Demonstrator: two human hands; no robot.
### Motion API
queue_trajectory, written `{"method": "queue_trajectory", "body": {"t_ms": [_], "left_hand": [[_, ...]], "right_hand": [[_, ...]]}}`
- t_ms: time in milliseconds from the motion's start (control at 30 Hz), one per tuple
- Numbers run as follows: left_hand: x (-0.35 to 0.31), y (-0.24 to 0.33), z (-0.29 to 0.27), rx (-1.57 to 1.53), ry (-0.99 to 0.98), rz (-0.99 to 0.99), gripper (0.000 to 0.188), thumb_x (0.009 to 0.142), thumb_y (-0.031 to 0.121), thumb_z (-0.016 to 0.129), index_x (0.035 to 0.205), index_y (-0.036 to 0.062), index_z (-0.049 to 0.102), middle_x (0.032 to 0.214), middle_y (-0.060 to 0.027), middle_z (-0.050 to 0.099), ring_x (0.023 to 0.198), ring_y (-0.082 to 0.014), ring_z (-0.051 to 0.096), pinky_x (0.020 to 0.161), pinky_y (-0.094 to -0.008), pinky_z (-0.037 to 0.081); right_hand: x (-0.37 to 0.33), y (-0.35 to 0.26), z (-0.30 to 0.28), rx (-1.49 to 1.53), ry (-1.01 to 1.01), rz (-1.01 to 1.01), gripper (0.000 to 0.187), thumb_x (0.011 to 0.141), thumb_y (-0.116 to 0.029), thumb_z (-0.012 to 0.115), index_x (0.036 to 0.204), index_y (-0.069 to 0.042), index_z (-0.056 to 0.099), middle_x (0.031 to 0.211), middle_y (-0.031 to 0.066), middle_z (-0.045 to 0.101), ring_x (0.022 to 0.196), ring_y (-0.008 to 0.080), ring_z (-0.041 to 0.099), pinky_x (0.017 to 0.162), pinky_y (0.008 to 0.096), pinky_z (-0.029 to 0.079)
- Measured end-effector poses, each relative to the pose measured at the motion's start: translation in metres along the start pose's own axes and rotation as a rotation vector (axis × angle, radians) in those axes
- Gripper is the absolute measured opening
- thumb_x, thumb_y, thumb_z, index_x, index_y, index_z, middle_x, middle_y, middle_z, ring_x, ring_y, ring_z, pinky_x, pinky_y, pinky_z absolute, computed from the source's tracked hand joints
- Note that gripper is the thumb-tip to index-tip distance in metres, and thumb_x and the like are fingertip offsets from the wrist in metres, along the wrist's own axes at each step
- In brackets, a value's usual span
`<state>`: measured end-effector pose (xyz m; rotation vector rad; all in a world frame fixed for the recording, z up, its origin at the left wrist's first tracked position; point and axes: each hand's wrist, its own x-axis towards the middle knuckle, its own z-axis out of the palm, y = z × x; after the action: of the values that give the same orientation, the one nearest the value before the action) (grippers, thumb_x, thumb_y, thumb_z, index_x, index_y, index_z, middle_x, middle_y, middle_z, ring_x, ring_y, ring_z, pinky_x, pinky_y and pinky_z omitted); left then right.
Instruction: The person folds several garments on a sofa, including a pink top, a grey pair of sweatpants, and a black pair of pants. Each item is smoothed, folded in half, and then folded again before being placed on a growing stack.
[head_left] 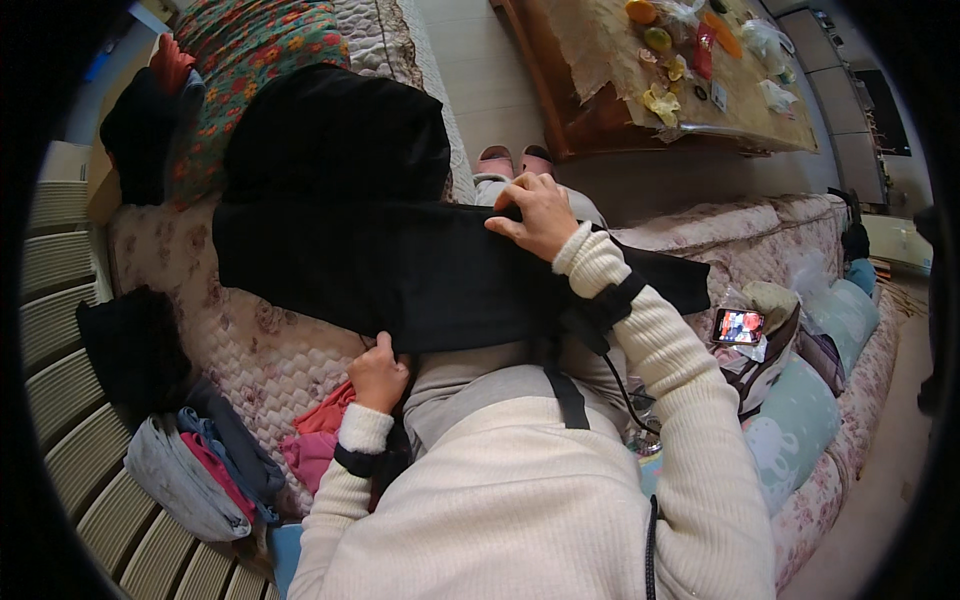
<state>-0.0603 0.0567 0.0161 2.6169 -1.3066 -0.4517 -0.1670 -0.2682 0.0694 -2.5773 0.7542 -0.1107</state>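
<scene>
Black trousers (440,275) lie stretched across my lap and the quilted sofa cover on my left, with a narrow leg end reaching out to the right. My left hand (379,374) is closed on their near edge, fingertips pinching the cloth. On the far edge, above my knees, my right hand (540,216) curls with thumb and fingers closed on the fabric. A bulky black cloth heap (335,135) sits just beyond; whether it joins the trousers I cannot tell. Pink and coral clothes (318,440) lie beside my left wrist.
Folded clothes (195,475) and a dark bundle (135,345) rest along the slatted edge at left. A flowered cloth (260,60) lies at the far left. Ahead right stands a wooden table (570,110) with fruit and wrappers. A lit phone (739,326) lies among bags on the right.
</scene>
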Motion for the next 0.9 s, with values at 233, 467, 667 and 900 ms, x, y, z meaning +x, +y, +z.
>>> {"method": "queue_trajectory", "body": {"t_ms": [233,467,667,900], "left_hand": [[0.000,0.007,0.001,0.071,-0.073,-0.068,0.027,0.074,0.020,0.066,0.090,0.0062,0.048,0.062,-0.0175,0.062,0.060,-0.0384,0.064,0.053,-0.0494,0.050],[0.000,0.012,-0.001,0.053,-0.089,-0.119,0.027,0.076,0.022,0.065,0.091,0.0066,0.048,0.064,-0.0203,0.062,0.061,-0.0404,0.063,0.055,-0.0517,0.049],[0.000,0.014,-0.002,0.085,-0.053,-0.121,0.028,0.078,0.025,0.067,0.092,0.0071,0.050,0.065,-0.0199,0.063,0.062,-0.0409,0.063,0.056,-0.0511,0.049],[0.000,0.014,-0.001,0.113,-0.030,-0.108,0.026,0.078,0.023,0.065,0.094,0.0065,0.052,0.065,-0.0206,0.063,0.063,-0.0417,0.063,0.056,-0.0518,0.049]], "right_hand": [[0.014,0.004,0.001,0.003,-0.014,0.190,0.023,0.082,-0.032,0.071,0.085,-0.010,0.067,0.101,0.0094,0.060,0.102,0.0303,0.055,0.089,0.0456,0.041],[0.000,0.004,-0.002,0.047,-0.016,0.145,0.027,0.083,-0.031,0.069,0.101,-0.012,0.062,0.105,0.0097,0.062,0.104,0.0303,0.057,0.085,0.0457,0.042],[-0.040,0.027,-0.010,0.145,0.120,0.195,0.032,0.078,-0.022,0.072,0.106,-0.014,0.059,0.104,0.0070,0.062,0.104,0.0278,0.057,0.087,0.0438,0.039],[-0.110,0.055,-0.005,-0.215,0.052,0.142,0.065,0.096,-0.053,0.039,0.150,-0.020,0.024,0.159,0.0062,0.015,0.147,0.0259,0.009,0.112,0.0590,0.009]]}}
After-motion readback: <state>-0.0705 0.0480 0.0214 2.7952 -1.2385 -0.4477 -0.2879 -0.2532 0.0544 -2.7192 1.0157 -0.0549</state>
